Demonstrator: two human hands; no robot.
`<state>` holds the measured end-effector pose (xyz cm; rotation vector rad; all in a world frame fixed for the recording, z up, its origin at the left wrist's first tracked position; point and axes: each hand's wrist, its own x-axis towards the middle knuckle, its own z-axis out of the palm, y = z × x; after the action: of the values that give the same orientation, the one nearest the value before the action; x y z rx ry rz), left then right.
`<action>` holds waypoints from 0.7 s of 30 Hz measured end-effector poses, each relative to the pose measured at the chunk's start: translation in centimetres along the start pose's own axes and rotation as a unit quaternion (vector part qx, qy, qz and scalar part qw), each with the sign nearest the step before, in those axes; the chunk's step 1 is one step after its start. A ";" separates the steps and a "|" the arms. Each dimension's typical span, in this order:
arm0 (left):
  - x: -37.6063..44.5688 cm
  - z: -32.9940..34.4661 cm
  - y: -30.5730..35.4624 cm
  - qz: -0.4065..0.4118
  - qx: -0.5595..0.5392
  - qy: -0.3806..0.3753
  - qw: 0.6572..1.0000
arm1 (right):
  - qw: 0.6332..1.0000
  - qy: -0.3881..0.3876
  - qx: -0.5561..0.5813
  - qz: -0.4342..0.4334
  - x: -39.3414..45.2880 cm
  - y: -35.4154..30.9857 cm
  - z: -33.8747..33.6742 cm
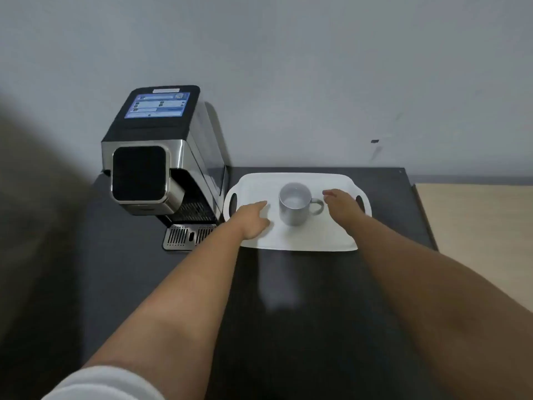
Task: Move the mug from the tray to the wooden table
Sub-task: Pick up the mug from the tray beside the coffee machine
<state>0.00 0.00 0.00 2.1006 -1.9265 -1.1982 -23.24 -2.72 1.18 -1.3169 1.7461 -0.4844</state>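
Observation:
A grey mug (294, 204) stands upright in the middle of a white tray (300, 236), its handle pointing right. My left hand (253, 220) lies over the tray just left of the mug, fingers stretched toward it, apart from it and holding nothing. My right hand (341, 203) reaches in from the right, its fingertips close to the handle, with nothing in its grasp. The light wooden table (476, 215) shows at the far right, beyond the edge of the dark counter.
A black and steel coffee machine (161, 157) with a lit screen stands left of the tray, its drip grate (187, 236) in front. The tray rests on a dark counter (302, 298) against a grey wall. A blurred dark shape fills the left edge.

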 end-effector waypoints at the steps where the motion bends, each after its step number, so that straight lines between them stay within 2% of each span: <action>1: 0.3 0.2 -0.1 0.008 -0.005 0.005 1.000 | 1.000 0.003 0.018 0.010 0.3 0.1 0.3; 10: 3.1 1.5 -0.6 0.044 -0.035 0.012 0.998 | 0.991 0.004 0.128 0.036 2.0 0.8 2.2; 16: 4.7 2.2 -0.2 0.067 -0.065 0.014 0.996 | 0.996 -0.020 0.085 0.020 3.4 1.6 3.3; 21: 5.2 2.7 0.2 0.069 -0.103 0.029 0.992 | 0.993 -0.043 0.114 -0.011 3.6 2.0 3.1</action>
<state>-2.08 -3.37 -4.33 1.8485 -1.8029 -1.2353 -22.01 -4.70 -3.43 -1.1798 1.5574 -0.6120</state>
